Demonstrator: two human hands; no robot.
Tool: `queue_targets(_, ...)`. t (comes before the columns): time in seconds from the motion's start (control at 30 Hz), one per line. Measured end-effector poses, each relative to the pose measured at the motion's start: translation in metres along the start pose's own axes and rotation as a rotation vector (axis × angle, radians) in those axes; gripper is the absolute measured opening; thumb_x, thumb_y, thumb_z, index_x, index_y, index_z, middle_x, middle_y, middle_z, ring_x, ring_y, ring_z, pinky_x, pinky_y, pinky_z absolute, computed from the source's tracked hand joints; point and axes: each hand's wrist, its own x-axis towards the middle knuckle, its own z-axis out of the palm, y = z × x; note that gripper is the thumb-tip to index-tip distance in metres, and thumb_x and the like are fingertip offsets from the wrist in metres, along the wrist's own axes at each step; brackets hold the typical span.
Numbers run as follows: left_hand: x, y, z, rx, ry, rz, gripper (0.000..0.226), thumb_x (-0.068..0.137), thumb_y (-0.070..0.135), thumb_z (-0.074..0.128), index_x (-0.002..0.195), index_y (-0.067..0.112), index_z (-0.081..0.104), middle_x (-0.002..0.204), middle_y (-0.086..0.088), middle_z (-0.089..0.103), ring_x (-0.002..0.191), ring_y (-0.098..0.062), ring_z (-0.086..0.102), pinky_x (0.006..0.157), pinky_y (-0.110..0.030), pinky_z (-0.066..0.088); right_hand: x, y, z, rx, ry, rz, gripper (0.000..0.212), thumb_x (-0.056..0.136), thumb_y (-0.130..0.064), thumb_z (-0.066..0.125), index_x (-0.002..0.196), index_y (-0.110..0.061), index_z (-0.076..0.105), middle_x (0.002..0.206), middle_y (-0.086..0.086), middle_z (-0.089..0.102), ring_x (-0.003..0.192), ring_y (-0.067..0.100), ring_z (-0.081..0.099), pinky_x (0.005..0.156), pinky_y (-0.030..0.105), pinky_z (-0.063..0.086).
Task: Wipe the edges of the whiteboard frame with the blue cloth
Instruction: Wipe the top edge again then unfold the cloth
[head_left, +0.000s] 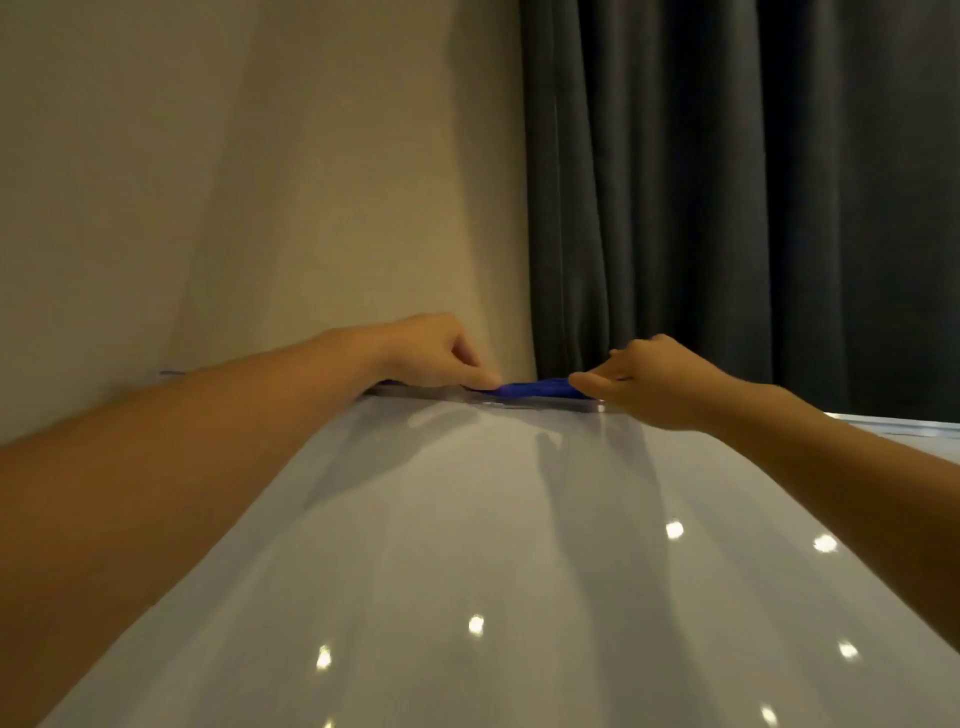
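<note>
The whiteboard (467, 545) fills the lower view, its glossy face showing light spots. Its thin metal frame edge (893, 428) runs along the top. A blue cloth (535, 388) lies stretched along that top edge, between my two hands. My left hand (431, 351) pinches the cloth's left end with fingertips pressed on the frame. My right hand (649, 379) grips the cloth's right end, thumb pointing left. Most of the cloth is hidden behind the frame and my fingers.
A beige wall (260, 182) rises behind the board on the left. Dark grey curtains (753, 182) hang behind it on the right. Both forearms reach up across the board's face.
</note>
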Motion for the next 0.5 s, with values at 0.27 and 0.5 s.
queue_targets(0.27,-0.067,-0.069,-0.057,0.199,0.294,-0.205,0.015,0.092,0.024,0.063,0.098,0.022,0.077,0.079,0.003,0.074,0.067,-0.008,0.059,0.062,-0.024,0.042,0.036,-0.087,0.014,-0.108,0.109,-0.269,0.032,0.094,-0.044,0.052,0.119,-0.030,0.066,0.089,-0.003,0.070,0.074,0.013,0.060,0.064,0.032,0.055)
queue_targets(0.5,-0.082,-0.084,-0.133,0.161,0.618,-0.352,0.025,0.095,0.026,0.059,0.115,0.016,0.069,0.109,-0.008,0.068,0.089,-0.021,0.060,0.069,-0.028,0.049,0.086,-0.127,-0.002,0.236,0.190,-0.171,0.025,0.095,-0.032,0.056,0.109,-0.016,0.068,0.100,0.004,0.068,0.085,0.017,0.061,0.081,0.033,0.052)
